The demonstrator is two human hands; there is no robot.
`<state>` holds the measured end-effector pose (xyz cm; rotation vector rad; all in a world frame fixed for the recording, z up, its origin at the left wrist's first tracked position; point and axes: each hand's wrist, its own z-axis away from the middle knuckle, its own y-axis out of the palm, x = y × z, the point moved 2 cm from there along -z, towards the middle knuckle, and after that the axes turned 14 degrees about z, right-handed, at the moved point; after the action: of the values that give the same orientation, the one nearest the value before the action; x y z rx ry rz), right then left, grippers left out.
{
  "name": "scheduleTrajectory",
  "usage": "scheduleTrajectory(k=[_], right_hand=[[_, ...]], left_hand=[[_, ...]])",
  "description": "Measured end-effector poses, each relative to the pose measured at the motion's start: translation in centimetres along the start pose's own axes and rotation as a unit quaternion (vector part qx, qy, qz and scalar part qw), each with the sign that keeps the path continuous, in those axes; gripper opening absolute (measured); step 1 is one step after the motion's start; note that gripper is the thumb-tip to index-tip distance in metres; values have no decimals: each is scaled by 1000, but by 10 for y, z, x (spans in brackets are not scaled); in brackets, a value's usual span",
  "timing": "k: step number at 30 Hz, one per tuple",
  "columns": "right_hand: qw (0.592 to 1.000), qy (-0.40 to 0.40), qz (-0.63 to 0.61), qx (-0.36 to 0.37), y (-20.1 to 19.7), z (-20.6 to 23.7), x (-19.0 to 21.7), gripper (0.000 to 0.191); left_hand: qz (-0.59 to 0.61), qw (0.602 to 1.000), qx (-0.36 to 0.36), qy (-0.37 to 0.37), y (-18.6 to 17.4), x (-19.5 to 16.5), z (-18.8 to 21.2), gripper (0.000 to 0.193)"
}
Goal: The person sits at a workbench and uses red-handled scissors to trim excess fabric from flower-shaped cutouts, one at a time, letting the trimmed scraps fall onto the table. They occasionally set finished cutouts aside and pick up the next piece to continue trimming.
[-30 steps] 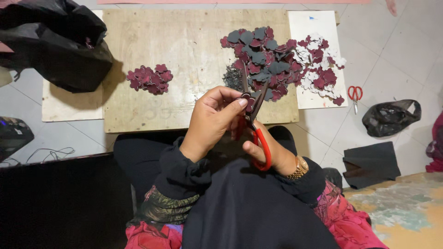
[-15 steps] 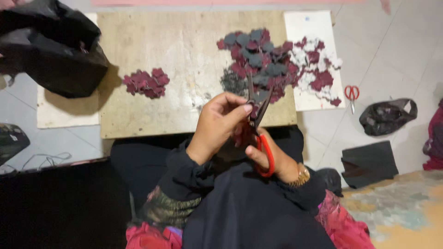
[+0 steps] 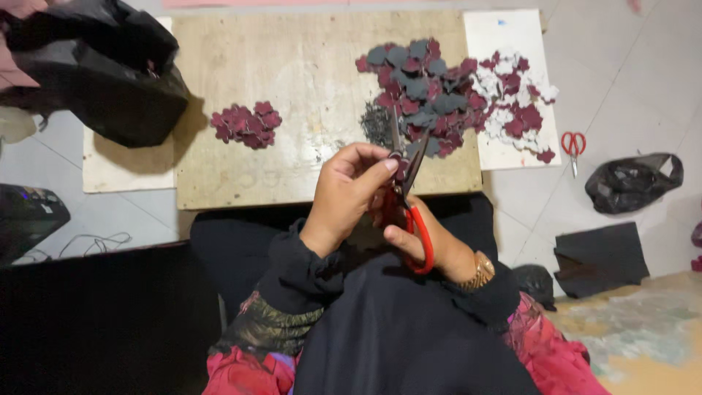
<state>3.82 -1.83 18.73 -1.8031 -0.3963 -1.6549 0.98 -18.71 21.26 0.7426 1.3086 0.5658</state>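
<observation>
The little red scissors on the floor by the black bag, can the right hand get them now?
Probably not right away. The right hand is busy, its fingers in the big red-handled scissors. The small red-handled scissors lie far right on the tiled floor, past the white board, though nothing blocks the way.

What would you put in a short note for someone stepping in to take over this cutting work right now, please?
Right hand: gripping the red-handled scissors, blades open, pointing up.
Left hand: fingertips pinching a small dark piece at the blades; too small to tell more.
On the wooden board: a small maroon pile to the left, a large maroon and grey pile to the right, spilling onto the white sheet.
Spare red scissors lie on the floor at right.
Done: many pieces cut. Left: the piece in hand.
</observation>
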Motion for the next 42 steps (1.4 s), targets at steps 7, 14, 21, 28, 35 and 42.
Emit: scheduleTrajectory(k=[7,14,21,28,35,42], right_hand=[[999,-10,-33,-12,5,-5,6,61],[1000,3,-23,8,11,-6,8,60],[1000,2,-24,8,6,-3,6,58],[998,14,-55,5,-14,4,29,70],[998,-43,-31,38,-9,-3,31,72],[997,-56,39,43,-16,6,20,79]], left_hand=[[-5,1000,-19,14,-5,-1,2,12],[-2,999,-29,19,-11,-2,9,14],[38,999,4,22,-6,0,3,13],[-21,1000,0,6,18,-18,-1,14],[-10,1000,5,27,12,-25,12,15],[-10,997,51,59,5,-9,21,14]])
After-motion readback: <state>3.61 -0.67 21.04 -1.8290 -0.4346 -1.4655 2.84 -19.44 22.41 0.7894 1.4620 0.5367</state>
